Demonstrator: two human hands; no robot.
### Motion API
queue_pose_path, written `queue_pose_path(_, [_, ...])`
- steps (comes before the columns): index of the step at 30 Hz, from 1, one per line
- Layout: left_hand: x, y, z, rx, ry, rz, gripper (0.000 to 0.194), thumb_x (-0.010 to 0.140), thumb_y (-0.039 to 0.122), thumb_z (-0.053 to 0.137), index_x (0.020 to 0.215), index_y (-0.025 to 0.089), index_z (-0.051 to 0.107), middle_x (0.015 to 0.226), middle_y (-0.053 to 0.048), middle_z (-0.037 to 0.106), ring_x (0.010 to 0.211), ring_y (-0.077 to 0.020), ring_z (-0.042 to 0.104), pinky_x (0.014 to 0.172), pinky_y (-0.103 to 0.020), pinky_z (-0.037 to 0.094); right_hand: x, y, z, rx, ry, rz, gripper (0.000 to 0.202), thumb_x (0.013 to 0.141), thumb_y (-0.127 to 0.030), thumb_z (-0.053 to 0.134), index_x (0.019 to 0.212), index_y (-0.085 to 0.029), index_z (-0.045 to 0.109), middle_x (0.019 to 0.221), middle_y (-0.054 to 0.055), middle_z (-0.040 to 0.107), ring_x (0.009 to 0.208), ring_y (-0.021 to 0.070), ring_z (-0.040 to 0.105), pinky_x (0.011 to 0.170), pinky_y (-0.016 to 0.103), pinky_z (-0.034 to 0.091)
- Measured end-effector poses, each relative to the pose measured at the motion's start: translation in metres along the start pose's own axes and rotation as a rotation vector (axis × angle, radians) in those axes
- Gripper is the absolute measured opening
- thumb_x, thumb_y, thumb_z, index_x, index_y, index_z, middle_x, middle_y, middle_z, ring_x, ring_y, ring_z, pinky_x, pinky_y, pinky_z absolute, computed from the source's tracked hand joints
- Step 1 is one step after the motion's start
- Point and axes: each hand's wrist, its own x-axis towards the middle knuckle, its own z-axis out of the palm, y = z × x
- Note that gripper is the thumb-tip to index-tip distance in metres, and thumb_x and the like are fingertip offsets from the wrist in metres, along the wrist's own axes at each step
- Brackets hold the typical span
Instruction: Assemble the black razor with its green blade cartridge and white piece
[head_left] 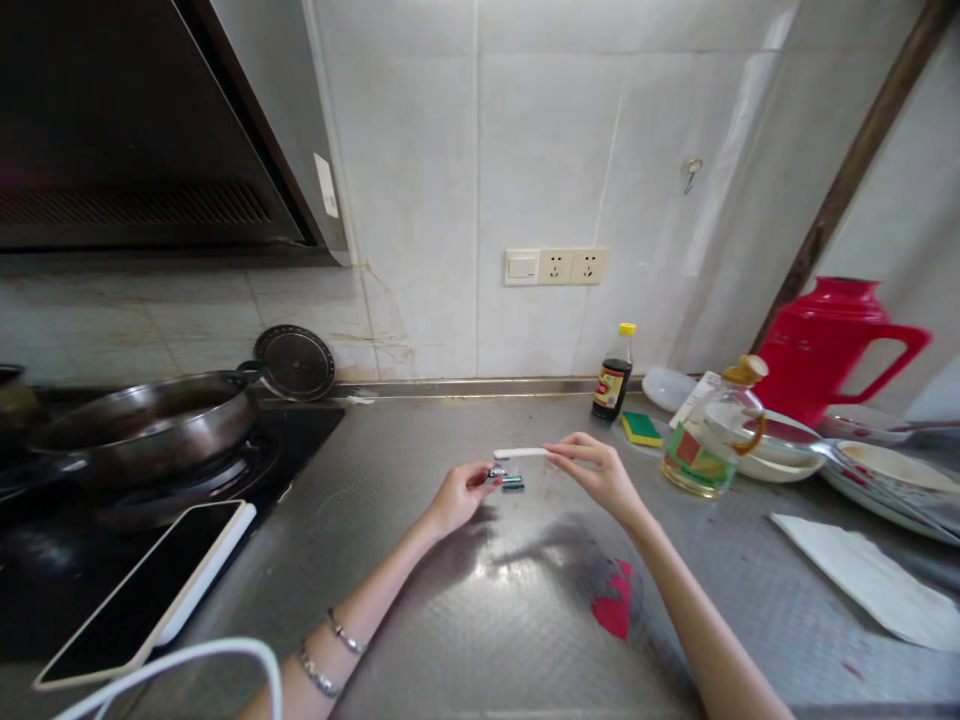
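Over the middle of the steel counter (420, 620), my right hand (600, 475) pinches one end of a slim white stick-like piece (523, 453), held roughly level. Its far end reaches just above the fingertips of my left hand (459, 495). Those left fingers are closed in a pinch at a small shiny piece, too small to name. Just right of them are small dark-green cylinders (513, 482) that look like batteries. Bracelets circle my left wrist.
Left, a pan (150, 425) sits on the black stove, with a phone (150, 595) at its edge. At right are a sauce bottle (613, 380), a sponge (640, 429), an oil bottle (699, 450), a red thermos (821, 350), dishes and white paper (870, 580).
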Motion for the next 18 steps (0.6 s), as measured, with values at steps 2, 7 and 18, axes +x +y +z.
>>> queue_pose_path(2, [0.0002, -0.0001, -0.0001, -0.004, 0.001, -0.005, 0.022, 0.074, 0.031, 0.063, 0.087, 0.014, 0.064, 0.084, -0.006, 0.067, 0.082, -0.0174, 0.061, 0.078, -0.028, 0.045, 0.0001, -0.0003, -0.0009, 0.037, -0.02, 0.007, 0.026, 0.079, -0.04, 0.058, 0.093, -0.022, 0.071, 0.08, 0.005, 0.064, 0.075, 0.017, 0.06, 0.069, 0.028, 0.046])
queue_pose_path(7, [0.0002, -0.0013, 0.0001, 0.005, 0.004, 0.012, 0.022, 0.074, 0.029, 0.063, 0.09, 0.013, 0.065, 0.086, -0.007, 0.067, 0.083, -0.0181, 0.061, 0.08, -0.029, 0.044, 0.0, 0.0013, 0.0003, 0.046, -0.054, 0.037, 0.026, 0.079, -0.039, 0.059, 0.093, -0.022, 0.071, 0.082, 0.006, 0.065, 0.076, 0.0173, 0.06, 0.07, 0.027, 0.045])
queue_pose_path(18, [0.0006, -0.003, -0.0003, 0.006, -0.004, 0.013, 0.022, 0.075, 0.029, 0.062, 0.089, 0.013, 0.064, 0.088, -0.007, 0.067, 0.086, -0.0186, 0.06, 0.081, -0.03, 0.044, 0.0009, 0.0009, 0.0003, 0.07, -0.079, 0.093, 0.028, 0.078, -0.042, 0.059, 0.093, -0.021, 0.072, 0.083, 0.007, 0.066, 0.076, 0.0182, 0.06, 0.069, 0.029, 0.046])
